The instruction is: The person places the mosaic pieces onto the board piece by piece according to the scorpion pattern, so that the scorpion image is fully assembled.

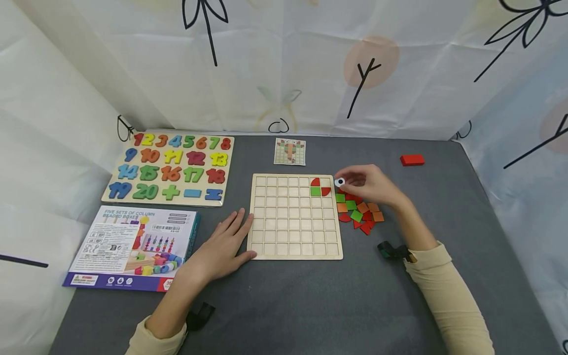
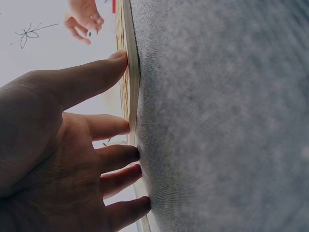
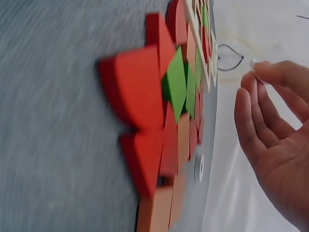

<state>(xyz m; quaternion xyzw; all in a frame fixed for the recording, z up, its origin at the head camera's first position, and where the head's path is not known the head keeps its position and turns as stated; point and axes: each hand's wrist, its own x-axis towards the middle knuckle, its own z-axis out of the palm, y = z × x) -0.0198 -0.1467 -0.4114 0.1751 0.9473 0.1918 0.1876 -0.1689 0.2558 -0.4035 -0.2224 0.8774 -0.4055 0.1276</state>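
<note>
A square wooden grid board (image 1: pixel 292 217) lies on the grey table. Two red quarter-round pieces (image 1: pixel 326 191) and a green square (image 1: pixel 315 191) sit in its upper right cells. My left hand (image 1: pixel 225 247) rests at the board's left side, fingers spread, the thumb on its edge in the left wrist view. Between thumb and fingertips my right hand (image 1: pixel 365 183) pinches a small white eye disc (image 1: pixel 339 182) with a black dot, held at the board's upper right corner. Under this hand spreads a pile of red, green and orange pieces (image 3: pixel 135 89); another white disc (image 3: pixel 199 167) lies beyond it.
A small pattern card (image 1: pixel 290 151) lies behind the board. At the left are a number puzzle board (image 1: pixel 166 172) and a boxed toy set (image 1: pixel 133 246). A red block (image 1: pixel 412 160) sits at the back right. Printed white curtains (image 1: pixel 284 69) stand around the table.
</note>
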